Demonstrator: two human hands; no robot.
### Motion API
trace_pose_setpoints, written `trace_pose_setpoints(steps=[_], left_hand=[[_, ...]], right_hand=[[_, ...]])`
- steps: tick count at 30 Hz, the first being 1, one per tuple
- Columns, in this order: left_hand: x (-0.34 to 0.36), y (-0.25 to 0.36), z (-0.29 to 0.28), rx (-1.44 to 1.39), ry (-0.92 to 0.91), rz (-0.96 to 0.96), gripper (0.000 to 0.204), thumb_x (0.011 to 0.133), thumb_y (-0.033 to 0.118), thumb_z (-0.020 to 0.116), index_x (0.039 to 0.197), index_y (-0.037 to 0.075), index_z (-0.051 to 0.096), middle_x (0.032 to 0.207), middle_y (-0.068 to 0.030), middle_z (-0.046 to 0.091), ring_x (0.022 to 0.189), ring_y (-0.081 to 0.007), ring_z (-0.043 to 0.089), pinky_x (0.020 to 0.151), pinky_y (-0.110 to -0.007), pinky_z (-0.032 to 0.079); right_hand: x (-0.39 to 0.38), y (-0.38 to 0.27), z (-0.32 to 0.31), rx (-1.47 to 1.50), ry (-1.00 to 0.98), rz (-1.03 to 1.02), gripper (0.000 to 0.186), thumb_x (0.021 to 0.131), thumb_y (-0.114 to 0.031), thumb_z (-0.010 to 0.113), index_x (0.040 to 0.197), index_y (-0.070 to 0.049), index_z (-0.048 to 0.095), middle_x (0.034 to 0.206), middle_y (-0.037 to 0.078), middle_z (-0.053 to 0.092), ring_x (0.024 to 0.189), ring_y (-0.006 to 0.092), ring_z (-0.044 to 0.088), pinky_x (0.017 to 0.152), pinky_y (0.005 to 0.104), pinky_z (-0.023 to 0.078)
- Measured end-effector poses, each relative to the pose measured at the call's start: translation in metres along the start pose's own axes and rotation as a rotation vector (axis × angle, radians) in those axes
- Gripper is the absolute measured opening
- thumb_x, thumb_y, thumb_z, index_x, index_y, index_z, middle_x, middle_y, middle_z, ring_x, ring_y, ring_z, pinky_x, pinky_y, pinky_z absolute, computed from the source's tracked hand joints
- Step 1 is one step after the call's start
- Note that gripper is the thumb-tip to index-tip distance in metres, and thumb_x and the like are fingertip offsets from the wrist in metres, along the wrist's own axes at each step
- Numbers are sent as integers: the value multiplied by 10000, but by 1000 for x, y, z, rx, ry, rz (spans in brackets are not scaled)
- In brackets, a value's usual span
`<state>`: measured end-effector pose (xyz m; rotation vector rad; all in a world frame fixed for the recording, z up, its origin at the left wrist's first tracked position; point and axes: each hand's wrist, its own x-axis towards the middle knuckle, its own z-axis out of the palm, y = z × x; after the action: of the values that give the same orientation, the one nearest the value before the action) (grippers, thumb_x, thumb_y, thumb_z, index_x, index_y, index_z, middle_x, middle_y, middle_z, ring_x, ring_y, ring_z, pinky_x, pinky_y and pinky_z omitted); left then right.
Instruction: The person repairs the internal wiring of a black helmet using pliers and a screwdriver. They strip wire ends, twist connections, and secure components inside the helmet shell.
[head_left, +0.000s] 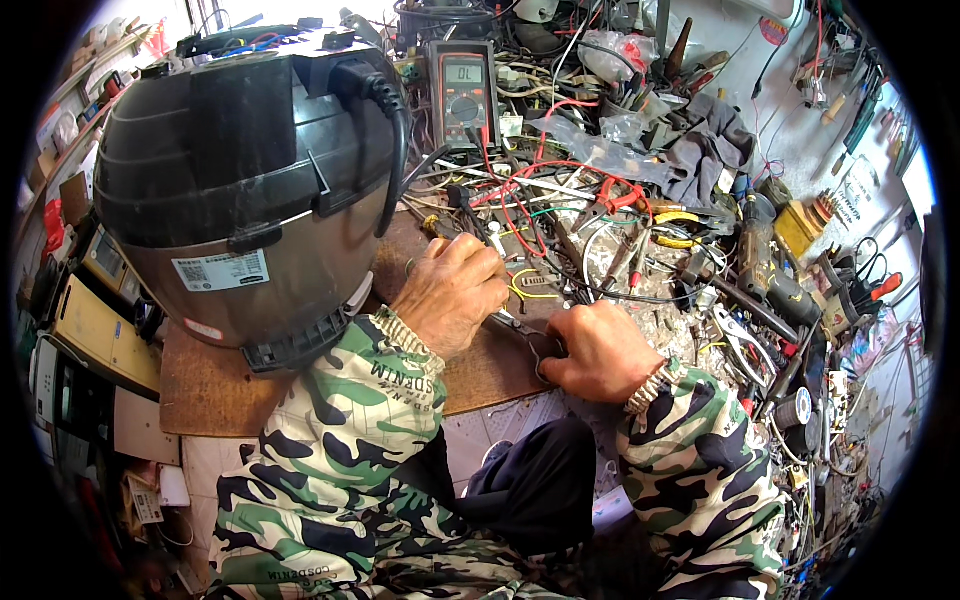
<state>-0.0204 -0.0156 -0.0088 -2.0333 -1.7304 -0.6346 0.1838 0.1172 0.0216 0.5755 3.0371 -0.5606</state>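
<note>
My left hand [455, 290] is over the brown board [480, 385], fingers bent together; whatever they pinch is hidden beneath them. My right hand [600, 352] is closed around small metal scissors [537, 345], with a handle loop showing by the thumb and the tip directed toward my left hand. Left of my hands stands a large rounded kitchen appliance [250, 190], black above and brown below, with a thick black cord [385, 100] at its upper side. Yellow wire [530, 285] lies between the hands, just beyond the scissors.
A multimeter [463, 95] stands behind my hands, its red leads [540, 150] trailing over tangled cables. Red-handled pliers [610, 203], white-handled pliers [742, 345] and a solder spool [793, 410] clutter the right. Grey cloth [708, 145] lies at the back right.
</note>
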Motion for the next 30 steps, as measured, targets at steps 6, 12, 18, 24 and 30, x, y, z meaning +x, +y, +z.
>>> trace_pose_setpoints(steps=[6,12,18,24,30], left_hand=[[2,0,1,-31,-5,3,116,824,140,793,904,88,726,1082,-37,661,1130,-269,584,937,-443,458],[-4,-1,-1,-14,-24,-13,120,831,147,803,907,93,727,1079,-34,661,1125,-265,586,936,-437,458],[-1,0,2,-26,-16,-8,126,837,155,808,913,93,728,1070,-30,656,1122,-266,586,941,-444,461],[1,-1,7,-101,20,-4,153,812,135,831,918,94,728,1070,-35,654,1114,-278,586,946,-453,464],[1,0,4,-175,-12,-17,174,788,111,847,924,96,738,1069,-36,657,1118,-285,592,956,-461,474]], right_hand=[[-2,-7,-5,32,-15,47,359,756,-292,793,902,34,752,796,279,717,815,464,737,780,506,599],[4,0,3,35,1,-34,361,753,-293,807,879,39,737,792,282,711,808,473,727,767,521,589],[-1,2,1,-27,11,-54,354,757,-291,820,887,29,742,796,278,708,816,475,721,772,529,584],[-5,-3,-6,-61,7,-14,355,761,-292,809,901,28,747,814,276,716,854,469,725,803,524,589],[-3,-8,-12,9,-33,60,334,737,-283,794,802,43,766,795,298,721,831,476,742,807,522,609]])
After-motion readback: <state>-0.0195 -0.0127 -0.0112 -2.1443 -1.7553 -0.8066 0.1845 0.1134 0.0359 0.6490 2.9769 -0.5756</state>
